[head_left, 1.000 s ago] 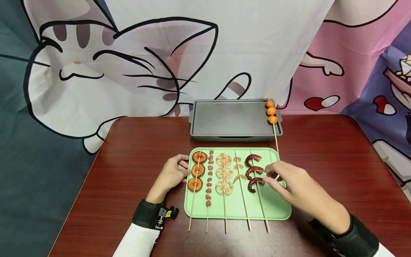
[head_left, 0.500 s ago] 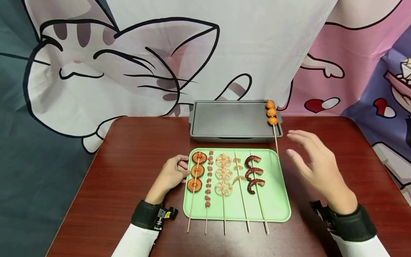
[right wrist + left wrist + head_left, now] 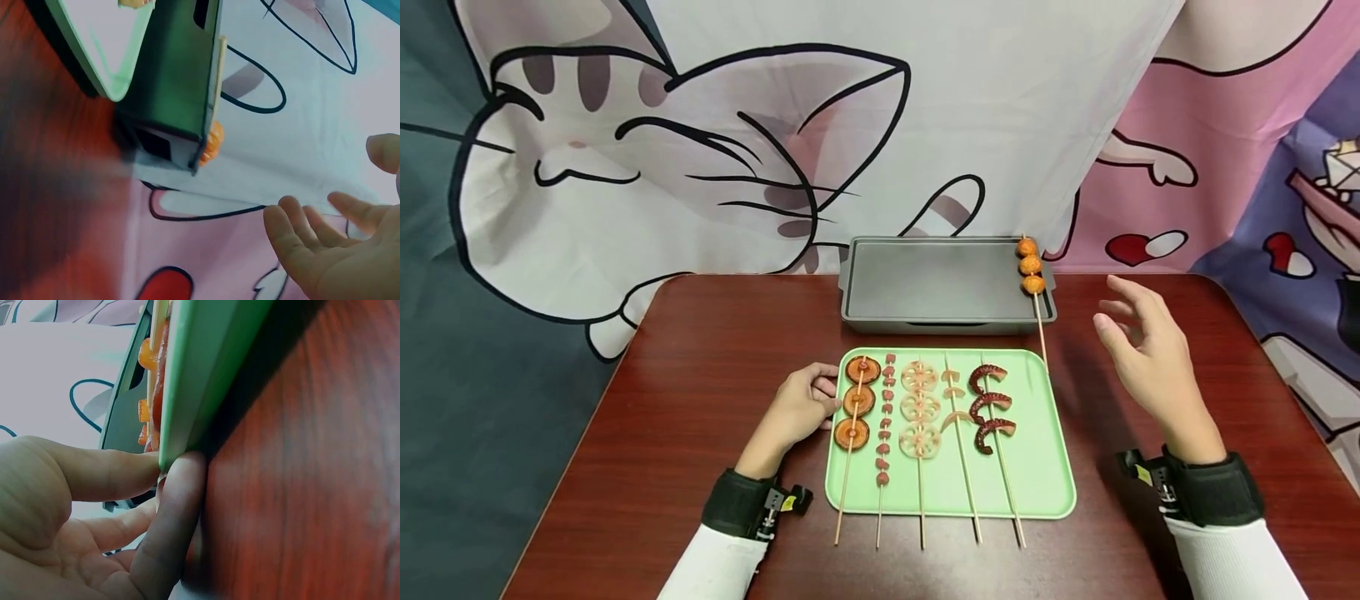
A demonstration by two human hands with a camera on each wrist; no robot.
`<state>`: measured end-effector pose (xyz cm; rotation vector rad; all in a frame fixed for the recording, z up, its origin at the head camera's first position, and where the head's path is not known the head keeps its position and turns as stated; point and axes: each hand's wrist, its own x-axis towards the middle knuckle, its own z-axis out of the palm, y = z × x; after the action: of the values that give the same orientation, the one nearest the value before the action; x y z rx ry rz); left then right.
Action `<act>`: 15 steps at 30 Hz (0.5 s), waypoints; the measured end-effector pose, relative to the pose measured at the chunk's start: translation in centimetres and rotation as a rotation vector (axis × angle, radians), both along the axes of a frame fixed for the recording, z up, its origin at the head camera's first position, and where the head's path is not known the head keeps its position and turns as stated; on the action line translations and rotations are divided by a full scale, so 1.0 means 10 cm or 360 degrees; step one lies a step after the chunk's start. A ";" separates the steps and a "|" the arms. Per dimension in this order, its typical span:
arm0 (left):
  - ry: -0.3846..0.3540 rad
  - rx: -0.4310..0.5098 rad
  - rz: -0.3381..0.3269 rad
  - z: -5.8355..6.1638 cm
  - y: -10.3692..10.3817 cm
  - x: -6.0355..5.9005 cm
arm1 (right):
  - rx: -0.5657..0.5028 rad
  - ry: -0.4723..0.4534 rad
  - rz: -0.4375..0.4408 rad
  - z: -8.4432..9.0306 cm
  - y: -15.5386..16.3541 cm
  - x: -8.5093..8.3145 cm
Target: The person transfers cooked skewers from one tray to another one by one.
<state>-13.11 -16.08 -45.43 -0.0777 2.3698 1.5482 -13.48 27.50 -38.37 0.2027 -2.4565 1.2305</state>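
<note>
A green tray [image 3: 1037, 467] on the brown table holds several skewers side by side: brown rounds [image 3: 856, 400], small red pieces [image 3: 885, 417], lotus slices [image 3: 920, 408], pale crescents [image 3: 953, 396] and dark red octopus curls [image 3: 988, 404]. My left hand [image 3: 829, 396] pinches the tray's left rim [image 3: 206, 369] with curled fingers [image 3: 175, 512]. My right hand [image 3: 1131, 333] hovers open and empty in the air right of the tray, also seen as my right hand [image 3: 337, 225] in its wrist view. An orange-ball skewer [image 3: 1030, 267] lies across the right end of the grey pan [image 3: 940, 283].
The grey pan [image 3: 175, 75] stands behind the green tray [image 3: 94, 44] at the table's far edge, against a cartoon cat curtain [image 3: 700, 150]. Skewer sticks [image 3: 921, 525] overhang the tray's near rim. Bare table [image 3: 700, 350] lies on both sides.
My right hand has left the octopus skewer on the tray, lifted up and swung right and farther away, holding nothing. My left hand has stayed on the tray's rim.
</note>
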 end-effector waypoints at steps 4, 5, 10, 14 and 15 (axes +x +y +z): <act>-0.0006 -0.0001 -0.0003 0.00 -0.01 0.00 | -0.0080 -0.0174 0.0007 -0.08 0.03 -0.04; -0.0007 -0.0003 -0.0004 0.00 -0.02 0.00 | -0.0106 -0.0213 0.0014 -0.09 0.03 -0.06; -0.0012 -0.0003 -0.0012 0.00 -0.03 0.00 | -0.0318 -0.0454 0.0099 -0.17 0.02 -0.10; -0.0015 0.0005 -0.0017 -0.01 -0.02 0.00 | -0.0647 -0.0686 0.0251 -0.25 0.01 -0.13; -0.0015 0.0005 -0.0017 -0.01 -0.01 0.00 | -0.0756 -0.0735 0.0305 -0.28 0.02 -0.14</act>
<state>-13.11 -16.22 -45.55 -0.0715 2.3568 1.5433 -14.85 27.67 -41.14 0.0203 -2.4474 2.0999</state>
